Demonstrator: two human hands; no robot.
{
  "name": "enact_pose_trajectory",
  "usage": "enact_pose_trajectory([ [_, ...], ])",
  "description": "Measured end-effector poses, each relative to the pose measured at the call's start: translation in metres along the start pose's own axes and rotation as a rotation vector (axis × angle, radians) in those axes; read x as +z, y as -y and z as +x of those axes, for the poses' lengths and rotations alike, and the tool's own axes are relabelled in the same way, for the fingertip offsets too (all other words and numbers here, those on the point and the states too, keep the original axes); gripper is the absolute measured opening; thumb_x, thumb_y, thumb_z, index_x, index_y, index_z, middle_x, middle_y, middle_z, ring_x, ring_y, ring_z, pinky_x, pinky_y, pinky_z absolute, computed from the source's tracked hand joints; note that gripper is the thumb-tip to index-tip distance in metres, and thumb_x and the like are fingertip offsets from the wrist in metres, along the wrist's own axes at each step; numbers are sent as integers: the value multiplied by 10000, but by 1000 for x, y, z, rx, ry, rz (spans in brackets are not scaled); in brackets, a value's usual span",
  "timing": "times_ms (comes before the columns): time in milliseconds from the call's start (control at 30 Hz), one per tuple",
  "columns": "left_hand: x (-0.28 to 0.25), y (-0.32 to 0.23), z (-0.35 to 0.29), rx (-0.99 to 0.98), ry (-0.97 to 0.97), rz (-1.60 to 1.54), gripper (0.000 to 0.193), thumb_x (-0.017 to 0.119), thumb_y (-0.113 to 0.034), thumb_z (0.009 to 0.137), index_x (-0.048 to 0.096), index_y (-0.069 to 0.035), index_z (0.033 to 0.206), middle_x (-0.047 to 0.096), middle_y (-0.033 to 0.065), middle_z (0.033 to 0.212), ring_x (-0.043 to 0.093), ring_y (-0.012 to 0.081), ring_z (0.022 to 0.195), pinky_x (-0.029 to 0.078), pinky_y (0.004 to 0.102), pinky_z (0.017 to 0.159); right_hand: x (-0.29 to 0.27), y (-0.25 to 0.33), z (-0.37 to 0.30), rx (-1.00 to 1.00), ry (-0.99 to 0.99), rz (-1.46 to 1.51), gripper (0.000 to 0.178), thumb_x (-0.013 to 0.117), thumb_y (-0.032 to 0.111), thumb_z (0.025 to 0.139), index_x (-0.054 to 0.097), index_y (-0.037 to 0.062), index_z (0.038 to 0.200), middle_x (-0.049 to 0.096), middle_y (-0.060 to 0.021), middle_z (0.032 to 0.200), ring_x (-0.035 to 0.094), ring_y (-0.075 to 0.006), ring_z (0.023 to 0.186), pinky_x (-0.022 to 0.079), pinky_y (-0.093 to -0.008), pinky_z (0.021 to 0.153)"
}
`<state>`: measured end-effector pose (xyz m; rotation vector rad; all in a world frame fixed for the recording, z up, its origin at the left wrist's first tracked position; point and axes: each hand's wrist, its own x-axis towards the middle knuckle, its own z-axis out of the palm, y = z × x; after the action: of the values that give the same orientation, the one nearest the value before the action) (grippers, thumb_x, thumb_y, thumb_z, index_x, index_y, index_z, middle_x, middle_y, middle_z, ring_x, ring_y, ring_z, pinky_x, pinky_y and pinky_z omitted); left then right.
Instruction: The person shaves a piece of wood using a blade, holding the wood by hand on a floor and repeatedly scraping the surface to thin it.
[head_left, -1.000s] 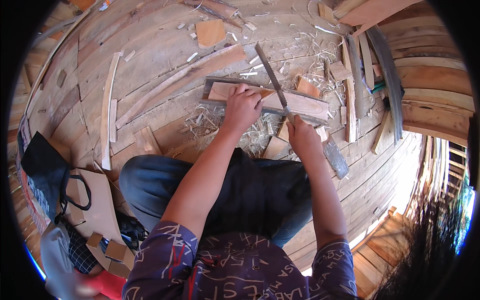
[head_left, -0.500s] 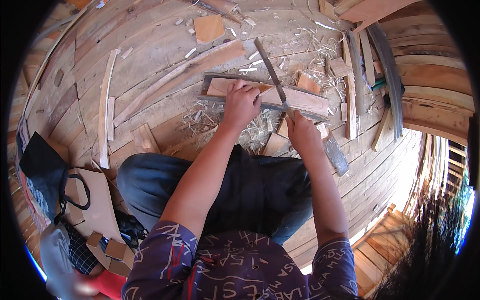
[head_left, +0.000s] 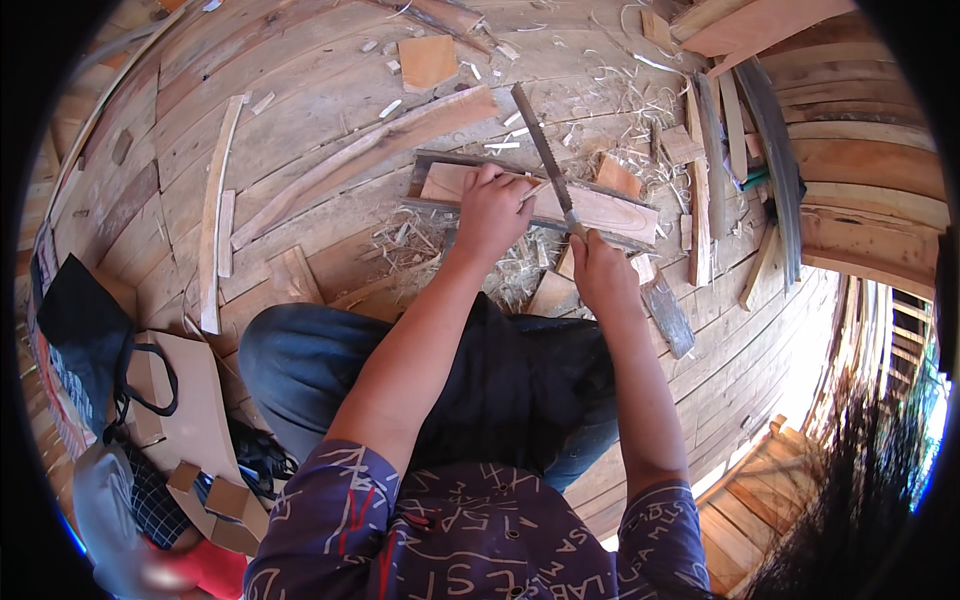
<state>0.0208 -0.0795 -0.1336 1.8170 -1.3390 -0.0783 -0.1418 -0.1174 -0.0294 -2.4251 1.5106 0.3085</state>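
1. Fingers (head_left: 581, 252) of the right hand (head_left: 607, 275) were wrapped round the handle of a saw (head_left: 543, 150), its toothed blade pointing to 11 o'clock.
2. At its 9 o'clock, the left hand (head_left: 492, 215) pinched a small wooden stick (head_left: 534, 190); whether blade and stick touched could not be told.
3. Beneath lay a pale plank (head_left: 605, 210) on a darker board (head_left: 416, 178).
4. Wood shavings (head_left: 520, 268) littered the floor (head_left: 290, 100) at the left hand's 5 o'clock.

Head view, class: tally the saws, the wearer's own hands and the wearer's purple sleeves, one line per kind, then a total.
Saw: 1
Hands: 2 (left hand, right hand)
Purple sleeves: 2 (left sleeve, right sleeve)
Total: 5
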Motion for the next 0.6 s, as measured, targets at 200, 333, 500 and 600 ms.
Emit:
enact_pose_trajectory([
  [200,-21,-21,12,-39,5,-55,596,839,-385,611,665,-104,1107,666,67,1014,543,250,1014,383,407,908,-21,2,-9,17,-59,-37,363,455,377,1001,579,39,951,664,-246,743,663,-448,729,531,-544,654],
  [333,-37,-17,16,-235,120,-142,1088,897,-467,472,456,-94,1394,503,176,1348,441,328,1269,298,476,1068,-31,3,-12,36,-99,-17,355,459,371,1000,578,41,949,662,-235,727,665,-437,720,533,-540,647],
  [500,-26,17,-5,-332,503,295,1163,885,-394,536,296,-93,1492,233,231,1543,137,388,1468,79,575,1167,0,-9,-1,-27,-35,-89,341,467,367,997,577,46,970,660,-223,714,668,-426,710,534,-536,642],
  [600,-24,17,-8,-339,581,353,1136,869,-340,589,251,-122,1517,171,238,1574,91,399,1480,38,594,1170,-11,-3,-7,-22,-39,-81,331,470,360,996,570,47,964,662,-225,723,669,-423,718,534,-533,649],
])
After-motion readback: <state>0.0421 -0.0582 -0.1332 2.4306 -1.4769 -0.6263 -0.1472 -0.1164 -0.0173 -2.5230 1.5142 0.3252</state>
